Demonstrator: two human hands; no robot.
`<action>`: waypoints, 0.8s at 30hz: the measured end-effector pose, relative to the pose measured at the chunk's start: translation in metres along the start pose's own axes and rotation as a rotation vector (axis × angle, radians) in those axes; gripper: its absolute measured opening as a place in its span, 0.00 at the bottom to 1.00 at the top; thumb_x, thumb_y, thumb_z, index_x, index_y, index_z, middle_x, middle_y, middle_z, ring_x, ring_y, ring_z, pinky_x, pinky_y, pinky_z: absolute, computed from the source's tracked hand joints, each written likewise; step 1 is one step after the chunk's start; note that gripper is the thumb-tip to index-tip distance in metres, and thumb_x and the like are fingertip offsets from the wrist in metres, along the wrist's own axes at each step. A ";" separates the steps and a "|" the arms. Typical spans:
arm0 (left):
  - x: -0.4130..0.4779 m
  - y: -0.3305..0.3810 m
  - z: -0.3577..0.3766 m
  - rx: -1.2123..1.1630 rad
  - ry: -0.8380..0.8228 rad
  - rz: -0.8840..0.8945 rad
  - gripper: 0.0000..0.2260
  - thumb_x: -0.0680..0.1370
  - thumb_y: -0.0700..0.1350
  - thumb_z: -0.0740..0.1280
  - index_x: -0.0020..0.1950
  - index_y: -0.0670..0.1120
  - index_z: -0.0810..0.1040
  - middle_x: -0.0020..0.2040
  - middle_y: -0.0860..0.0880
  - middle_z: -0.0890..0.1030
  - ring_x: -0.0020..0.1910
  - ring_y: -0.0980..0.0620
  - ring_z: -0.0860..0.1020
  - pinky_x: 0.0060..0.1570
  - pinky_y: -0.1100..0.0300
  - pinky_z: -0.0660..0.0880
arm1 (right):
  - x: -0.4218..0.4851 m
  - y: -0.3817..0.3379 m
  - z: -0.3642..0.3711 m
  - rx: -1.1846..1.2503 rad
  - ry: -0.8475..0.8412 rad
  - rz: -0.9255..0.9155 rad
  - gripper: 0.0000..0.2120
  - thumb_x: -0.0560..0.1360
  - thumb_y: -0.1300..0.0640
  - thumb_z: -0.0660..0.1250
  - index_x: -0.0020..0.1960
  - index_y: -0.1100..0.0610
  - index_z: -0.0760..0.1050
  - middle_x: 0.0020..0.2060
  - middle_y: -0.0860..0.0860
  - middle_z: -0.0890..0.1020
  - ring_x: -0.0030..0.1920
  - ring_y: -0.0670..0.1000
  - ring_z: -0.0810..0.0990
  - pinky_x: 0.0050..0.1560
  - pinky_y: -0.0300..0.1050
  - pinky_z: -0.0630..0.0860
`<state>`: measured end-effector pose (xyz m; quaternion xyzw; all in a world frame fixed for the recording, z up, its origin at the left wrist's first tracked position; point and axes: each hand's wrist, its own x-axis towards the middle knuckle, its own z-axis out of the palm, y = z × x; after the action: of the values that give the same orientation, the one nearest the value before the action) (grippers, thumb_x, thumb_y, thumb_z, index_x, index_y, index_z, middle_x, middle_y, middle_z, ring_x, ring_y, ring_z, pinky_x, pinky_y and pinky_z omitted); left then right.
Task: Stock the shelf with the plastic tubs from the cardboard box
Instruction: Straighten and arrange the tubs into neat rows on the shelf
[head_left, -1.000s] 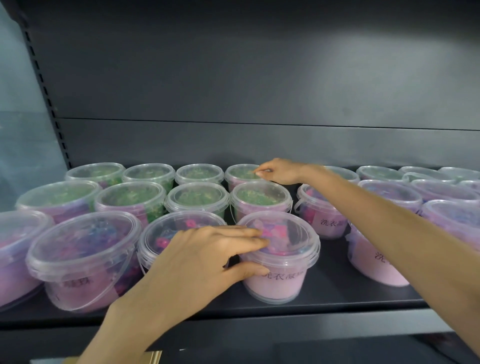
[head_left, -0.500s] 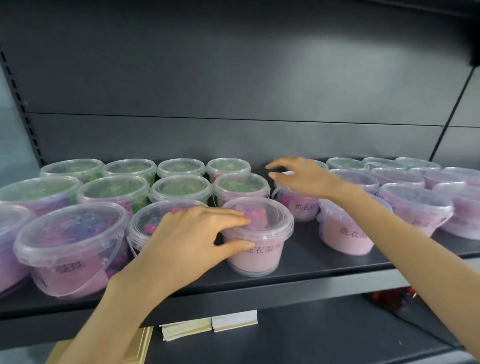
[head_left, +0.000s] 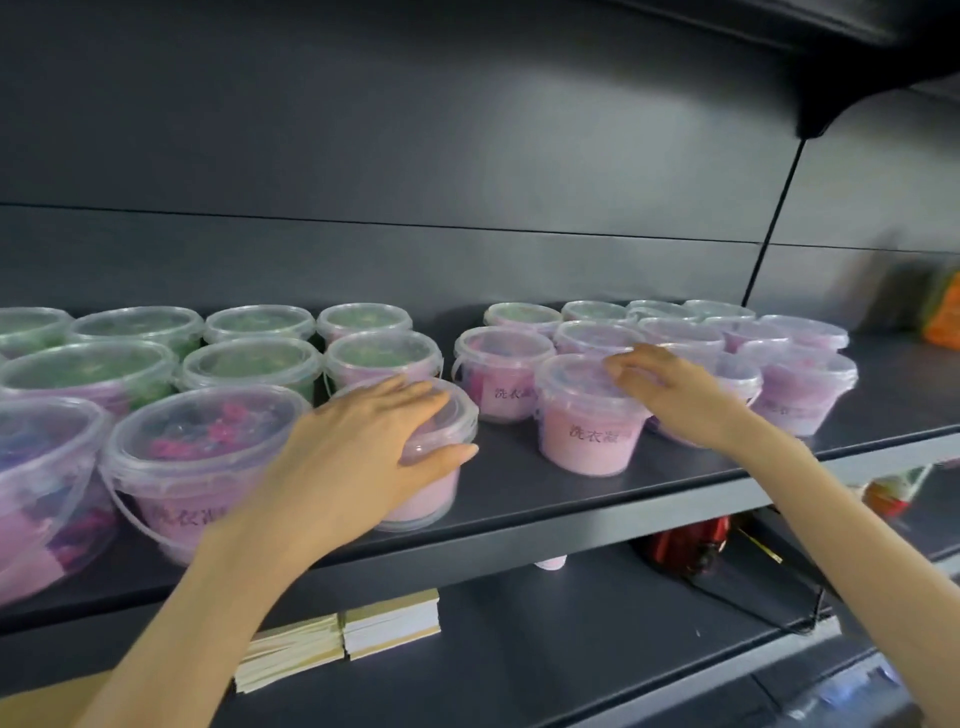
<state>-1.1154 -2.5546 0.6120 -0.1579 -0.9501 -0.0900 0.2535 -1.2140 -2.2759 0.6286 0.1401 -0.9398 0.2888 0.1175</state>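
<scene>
left hand (head_left: 358, 452) clasps one pink tub (head_left: 457, 415), right hand (head_left: 675, 395) rests loosely on a second tub (head_left: 587, 441); a shove could topple the neighbouring tubs (head_left: 498, 374).

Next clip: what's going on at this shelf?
A person is arranging lidded plastic tubs on a dark shelf. The left hand grips a front pink tub, fingers over its lid and thumb on its side. The right hand touches the lid of another pink tub further right. Green-filled tubs stand behind.

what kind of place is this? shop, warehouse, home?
Probably a retail shop: dark grey metal display shelf, rows of matching clear-lidded pink plastic tubs, and other packaged goods, like a blurred orange packet, further along.
</scene>
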 end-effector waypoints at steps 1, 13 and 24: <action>0.000 0.000 0.001 -0.004 0.007 -0.009 0.40 0.63 0.74 0.39 0.69 0.61 0.67 0.70 0.66 0.64 0.70 0.62 0.63 0.59 0.62 0.67 | -0.001 0.002 0.001 0.038 -0.033 0.024 0.14 0.80 0.51 0.56 0.62 0.51 0.74 0.57 0.45 0.72 0.57 0.44 0.68 0.55 0.34 0.59; 0.001 0.007 0.006 0.037 0.016 -0.144 0.30 0.68 0.71 0.49 0.66 0.64 0.69 0.62 0.70 0.65 0.59 0.68 0.64 0.54 0.57 0.72 | -0.011 -0.020 0.015 -0.030 -0.179 -0.121 0.16 0.77 0.41 0.53 0.62 0.42 0.66 0.58 0.42 0.67 0.58 0.48 0.70 0.60 0.51 0.65; 0.001 0.015 0.009 0.090 0.022 -0.184 0.35 0.69 0.75 0.45 0.68 0.59 0.70 0.66 0.63 0.70 0.65 0.62 0.69 0.61 0.59 0.68 | 0.006 -0.026 0.019 -0.139 -0.386 -0.268 0.32 0.71 0.30 0.45 0.69 0.44 0.58 0.70 0.47 0.58 0.71 0.52 0.58 0.64 0.56 0.62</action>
<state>-1.1150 -2.5378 0.6066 -0.0574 -0.9608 -0.0721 0.2615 -1.2137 -2.3090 0.6286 0.3076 -0.9355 0.1729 -0.0178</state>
